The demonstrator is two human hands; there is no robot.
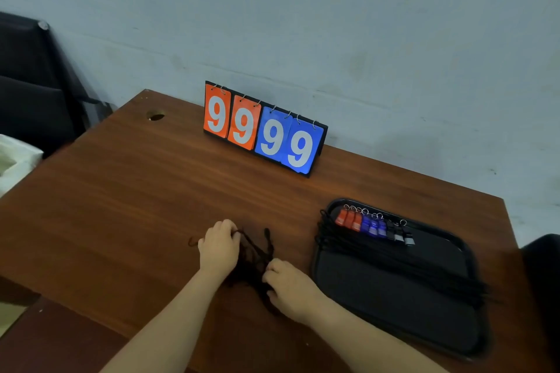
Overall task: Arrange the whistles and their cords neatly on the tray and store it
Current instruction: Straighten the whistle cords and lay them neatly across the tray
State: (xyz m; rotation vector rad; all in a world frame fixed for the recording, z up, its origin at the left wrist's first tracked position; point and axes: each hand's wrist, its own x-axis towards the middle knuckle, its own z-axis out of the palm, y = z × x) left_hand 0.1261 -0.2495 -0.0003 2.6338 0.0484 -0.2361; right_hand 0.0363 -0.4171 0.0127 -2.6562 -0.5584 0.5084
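Note:
A black tray (424, 333) lies on the right of the brown table. Along its far end sits a row of whistles (374, 225): red, then blue, then black and grey, each with a metal ring. Their black cords (363, 254) run in a bundle across the tray toward its near right side. A loose tangle of dark cord (254, 254) lies on the table left of the tray. My left hand (219, 248) pinches this tangle at its far left side. My right hand (291, 288) grips its near right end. Any whistle in the tangle is hidden.
A flip scoreboard (263, 129) showing orange 99 and blue 99 stands at the back of the table (121, 191) against the wall. A cable hole (155, 115) is at the far left corner. Dark chairs stand at the left (27, 85) and far right edge.

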